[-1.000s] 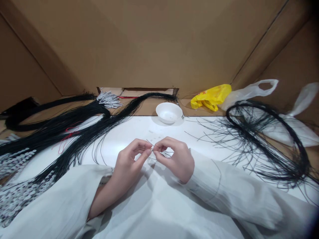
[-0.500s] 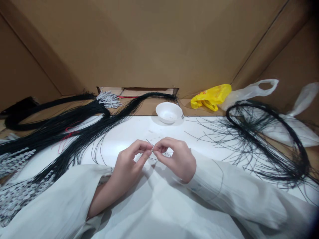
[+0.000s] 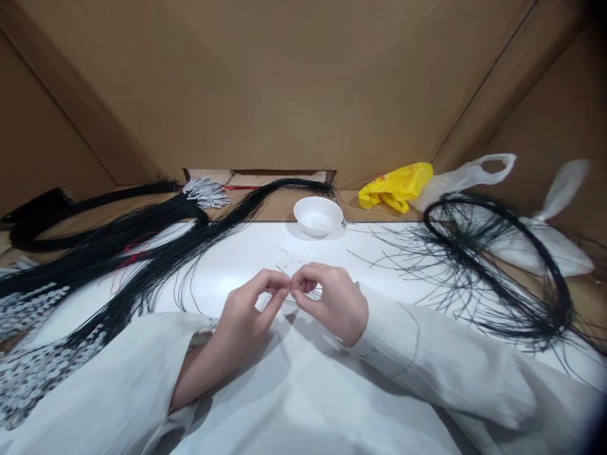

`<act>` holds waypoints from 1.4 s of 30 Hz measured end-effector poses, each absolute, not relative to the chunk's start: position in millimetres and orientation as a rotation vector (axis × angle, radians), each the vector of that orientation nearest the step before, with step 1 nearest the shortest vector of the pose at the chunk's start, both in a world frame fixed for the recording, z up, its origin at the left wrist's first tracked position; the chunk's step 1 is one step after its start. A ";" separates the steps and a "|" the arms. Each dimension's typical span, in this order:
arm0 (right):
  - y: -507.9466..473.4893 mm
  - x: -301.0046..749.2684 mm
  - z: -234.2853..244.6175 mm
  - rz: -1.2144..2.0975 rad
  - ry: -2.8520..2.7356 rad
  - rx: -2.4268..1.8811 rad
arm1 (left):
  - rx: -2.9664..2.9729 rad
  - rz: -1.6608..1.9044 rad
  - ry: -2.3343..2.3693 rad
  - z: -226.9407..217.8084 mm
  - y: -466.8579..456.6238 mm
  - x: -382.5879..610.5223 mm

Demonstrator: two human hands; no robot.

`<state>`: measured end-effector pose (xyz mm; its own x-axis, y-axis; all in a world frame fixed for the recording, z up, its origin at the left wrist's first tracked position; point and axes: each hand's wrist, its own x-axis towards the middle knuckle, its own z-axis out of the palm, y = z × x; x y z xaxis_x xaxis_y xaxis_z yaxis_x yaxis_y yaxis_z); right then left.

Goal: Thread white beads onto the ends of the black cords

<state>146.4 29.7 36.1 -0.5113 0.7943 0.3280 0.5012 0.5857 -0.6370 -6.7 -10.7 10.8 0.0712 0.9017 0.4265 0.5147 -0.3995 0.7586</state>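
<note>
My left hand (image 3: 249, 316) and my right hand (image 3: 332, 300) meet fingertip to fingertip above the front of the white table. Each pinches thumb against forefinger on a thin black cord (image 3: 283, 270), whose end pokes up between them. Loops of cord show behind the right fingers. Something tiny may sit at the pinch, but it is too small to make out. Beyond the hands stands a white bowl (image 3: 310, 218) with little visible in it.
Bundles of black cord (image 3: 161, 265) tied with red string lie left, some ending in white pieces (image 3: 42, 373). At the right rests a coil of black cord (image 3: 545, 253), with a clear plastic bag (image 3: 562, 249) and a yellow bag (image 3: 398, 185) behind. Cardboard walls (image 3: 284, 82) enclose the table.
My fingertips have drawn slightly closer together, the right hand shifting a little left. Both still pinch at the cord. The view has shifted slightly.
</note>
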 end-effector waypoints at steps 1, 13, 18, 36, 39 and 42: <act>29.6 146.4 36.4 0.642 -2.213 -1.025 | 1.944 1.268 1.403 11.2 -11.2 -6.6; 38.4 154.4 45.9 1.051 -2.119 -0.980 | 1.768 1.239 1.241 12.2 -8.7 -7.5; 35.7 152.5 47.0 1.119 -2.053 -0.992 | 1.604 1.214 1.128 13.4 -7.3 -8.2; 26.5 148.4 56.7 0.828 -2.082 -1.161 | 1.947 1.150 1.485 16.5 -9.3 -4.7; -20.1 165.8 87.4 0.797 -2.137 -1.125 | 1.904 1.131 1.518 14.3 -7.7 -4.8; -98.7 179.2 89.4 1.026 -2.145 -1.138 | 1.850 1.115 1.498 13.2 -8.3 -4.1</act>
